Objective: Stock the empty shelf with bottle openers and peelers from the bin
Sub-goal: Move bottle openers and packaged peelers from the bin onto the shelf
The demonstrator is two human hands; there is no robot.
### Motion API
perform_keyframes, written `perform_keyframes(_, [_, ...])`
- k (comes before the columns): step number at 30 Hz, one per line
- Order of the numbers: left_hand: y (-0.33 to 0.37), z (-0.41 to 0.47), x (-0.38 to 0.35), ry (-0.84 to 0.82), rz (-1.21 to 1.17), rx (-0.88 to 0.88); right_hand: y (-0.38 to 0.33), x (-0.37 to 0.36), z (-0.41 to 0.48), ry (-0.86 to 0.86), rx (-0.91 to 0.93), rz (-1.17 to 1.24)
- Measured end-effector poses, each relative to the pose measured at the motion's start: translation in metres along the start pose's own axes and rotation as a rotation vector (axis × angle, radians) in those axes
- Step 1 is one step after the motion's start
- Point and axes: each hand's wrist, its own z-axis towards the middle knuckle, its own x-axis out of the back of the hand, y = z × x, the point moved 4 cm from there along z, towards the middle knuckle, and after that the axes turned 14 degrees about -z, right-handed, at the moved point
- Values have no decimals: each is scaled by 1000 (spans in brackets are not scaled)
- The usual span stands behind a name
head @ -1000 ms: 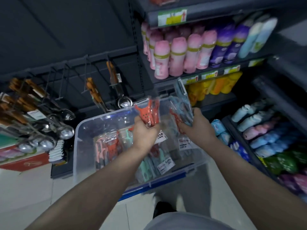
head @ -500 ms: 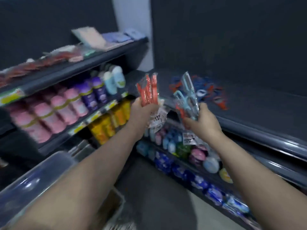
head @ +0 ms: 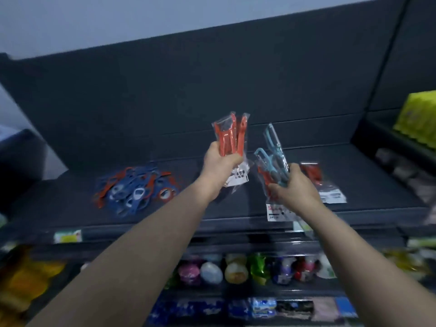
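Dark grey flat shelf [head: 377,175]: heap of blue and red flat bottle openers [head: 135,192] lies on its left part. Clear-bagged red peeler pack [head: 323,182] lies on its right part, well apart from the heap. Left hand [head: 220,165] grips bagged orange plastic peelers [head: 230,138] above mid-shelf, between heap and pack. Right hand [head: 297,190] grips bagged pale-blue and orange peelers [head: 273,159] just right of those, in front of the lying pack. Row of small round multicoloured bottles [head: 236,271] sits 1 tier below.

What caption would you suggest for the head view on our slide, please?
Left hand holds orange peelers, right hand blue peelers, above the dark shelf beside piled bottle openers.
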Motion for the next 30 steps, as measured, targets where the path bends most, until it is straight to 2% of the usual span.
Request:
perform_keyframes(3, [-15, 30, -46, -116, 0, -9, 34, 15, 28, 56, -103, -55])
perform_keyframes(6, [-50, 54, -84, -259, 95, 97, 61, 22, 54, 82, -190, -66])
perform_keyframes(10, [-106, 75, -106, -292, 527, 227, 87, 12, 82, 43, -283, -124])
perform_keyframes(14, [-131, 89, -105, -244, 879, 131, 100, 0, 96, -5, -324, -226])
perform_keyframes(18, [-141, 94, -124, -306, 835, 157, 111, 6, 103, 94, -324, -257])
perform_keyframes(23, [-146, 87, -158, -356, 588, 178, 117, 27, 101, 262, -279, -219])
perform_keyframes(27, [-121, 84, -136, -97, 538, 34, 79, 34, 99, 257, -137, -189])
perform_keyframes(30, [-109, 89, -87, 57, 605, 24, 39, 13, 101, 123, -5, -155])
